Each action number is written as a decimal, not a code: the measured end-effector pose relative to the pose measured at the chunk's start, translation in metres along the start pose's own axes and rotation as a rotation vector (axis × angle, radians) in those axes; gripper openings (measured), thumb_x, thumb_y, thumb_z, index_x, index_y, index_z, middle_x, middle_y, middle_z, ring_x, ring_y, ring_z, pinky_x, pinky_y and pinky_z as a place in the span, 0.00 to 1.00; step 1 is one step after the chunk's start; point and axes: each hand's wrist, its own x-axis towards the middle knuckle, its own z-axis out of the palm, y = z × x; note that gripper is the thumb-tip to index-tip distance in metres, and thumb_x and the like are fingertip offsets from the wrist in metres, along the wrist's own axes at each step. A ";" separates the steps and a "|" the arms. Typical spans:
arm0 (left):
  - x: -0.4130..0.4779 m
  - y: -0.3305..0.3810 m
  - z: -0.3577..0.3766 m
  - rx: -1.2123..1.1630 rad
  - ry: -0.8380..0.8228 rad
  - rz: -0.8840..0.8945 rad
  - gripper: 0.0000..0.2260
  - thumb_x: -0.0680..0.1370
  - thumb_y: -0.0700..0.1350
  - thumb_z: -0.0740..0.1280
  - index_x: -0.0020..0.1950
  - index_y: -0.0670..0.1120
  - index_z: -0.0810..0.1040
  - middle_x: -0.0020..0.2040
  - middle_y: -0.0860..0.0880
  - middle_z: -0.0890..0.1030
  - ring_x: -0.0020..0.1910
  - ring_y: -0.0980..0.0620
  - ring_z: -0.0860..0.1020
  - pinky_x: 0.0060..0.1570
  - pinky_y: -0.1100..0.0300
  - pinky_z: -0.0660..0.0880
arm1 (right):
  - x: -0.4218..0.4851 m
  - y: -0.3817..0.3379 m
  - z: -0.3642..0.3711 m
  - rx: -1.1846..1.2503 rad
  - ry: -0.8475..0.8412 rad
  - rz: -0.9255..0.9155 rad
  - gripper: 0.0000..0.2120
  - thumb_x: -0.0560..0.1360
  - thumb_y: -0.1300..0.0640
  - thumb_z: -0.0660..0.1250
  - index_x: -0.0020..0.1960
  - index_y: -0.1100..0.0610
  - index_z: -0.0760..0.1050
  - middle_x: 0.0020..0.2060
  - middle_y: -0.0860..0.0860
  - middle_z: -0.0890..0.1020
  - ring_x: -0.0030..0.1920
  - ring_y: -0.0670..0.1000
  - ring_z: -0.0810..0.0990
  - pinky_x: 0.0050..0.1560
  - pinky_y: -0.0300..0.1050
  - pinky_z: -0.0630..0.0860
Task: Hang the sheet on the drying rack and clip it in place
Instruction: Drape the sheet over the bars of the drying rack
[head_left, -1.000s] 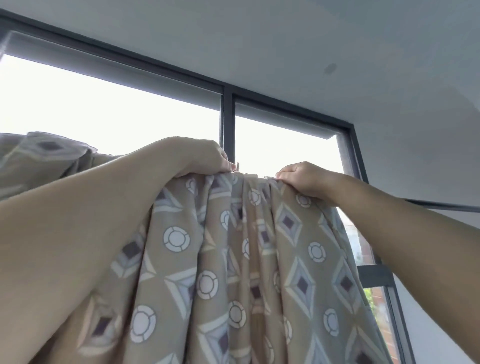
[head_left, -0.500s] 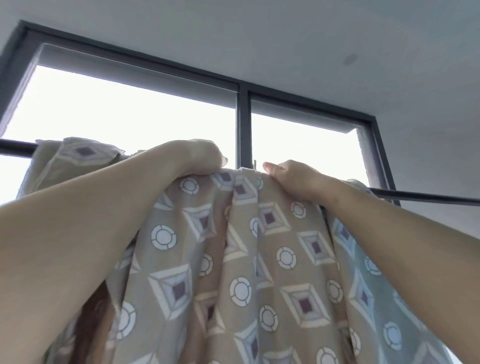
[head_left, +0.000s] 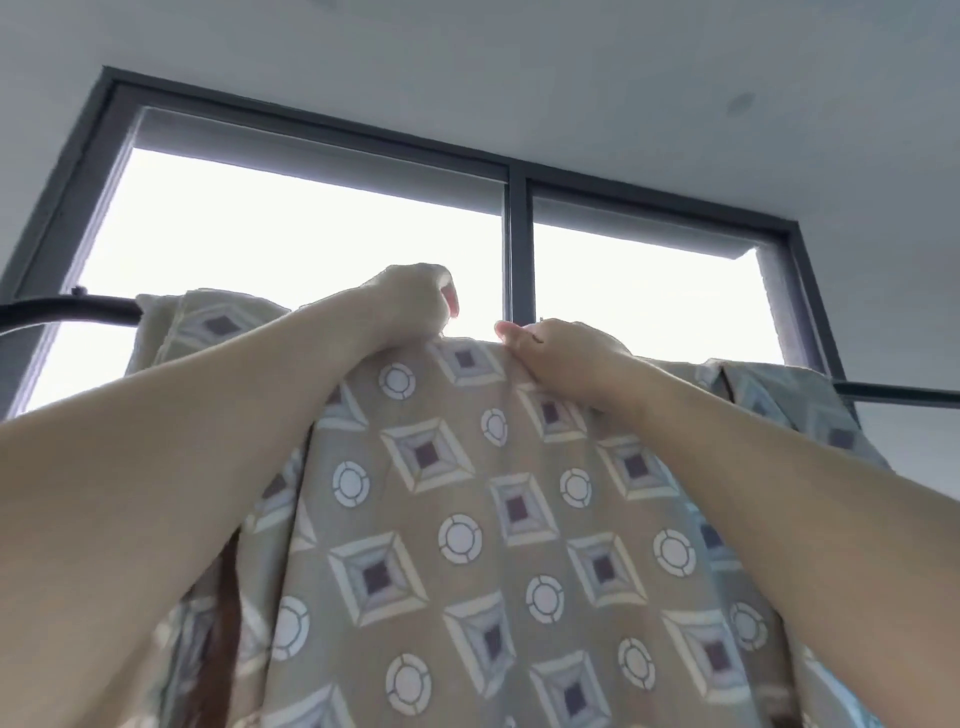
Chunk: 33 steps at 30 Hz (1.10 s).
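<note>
Tan cotton-looking sheet (head_left: 467, 519), printed with grey-and-purple diamonds and white circles, fills the lower middle of the view, seen from below. It is draped over a thin black rack bar (head_left: 67, 307) that runs across the scene at about head height. The bar shows bare at the far left and again at the far right, and is hidden under the fabric between. The sheet hangs down toward the viewer in broad, fairly smooth folds, with a bunched part at the left end of the covered stretch.

Both bare forearms reach up from the bottom corners. The left hand (head_left: 410, 306) is closed in a loose fist at the top fold of the sheet, its fingers curled over the fabric and gripping it. The right hand (head_left: 563, 356) sits just beside it, a small gap apart, fingers bent and pinching the same top edge.

Behind the sheet stands a dark window frame (head_left: 517, 244) with bright white daylight in its two panes, under a plain grey ceiling (head_left: 519, 78). A reddish-brown strand of hair (head_left: 223, 623) hangs at the lower left, in front of the sheet.
</note>
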 end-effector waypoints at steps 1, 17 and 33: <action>-0.008 -0.001 -0.006 -0.092 0.077 0.022 0.12 0.78 0.35 0.55 0.51 0.48 0.75 0.51 0.48 0.80 0.45 0.51 0.78 0.35 0.64 0.74 | 0.002 -0.001 -0.002 -0.008 0.009 0.031 0.23 0.82 0.43 0.43 0.37 0.53 0.68 0.40 0.50 0.74 0.42 0.51 0.74 0.53 0.48 0.70; -0.098 -0.102 -0.057 0.429 0.171 -0.179 0.22 0.77 0.39 0.62 0.70 0.51 0.63 0.58 0.39 0.68 0.47 0.39 0.75 0.45 0.51 0.74 | 0.021 -0.021 0.006 -0.110 -0.032 0.155 0.18 0.81 0.50 0.44 0.52 0.56 0.71 0.54 0.55 0.75 0.54 0.56 0.72 0.62 0.52 0.66; -0.024 -0.083 -0.053 -0.290 0.223 0.000 0.14 0.74 0.40 0.67 0.57 0.45 0.67 0.46 0.47 0.77 0.43 0.50 0.76 0.39 0.58 0.73 | 0.040 -0.098 0.026 0.270 -0.167 -0.544 0.23 0.78 0.51 0.62 0.72 0.51 0.63 0.62 0.48 0.73 0.60 0.48 0.72 0.56 0.36 0.65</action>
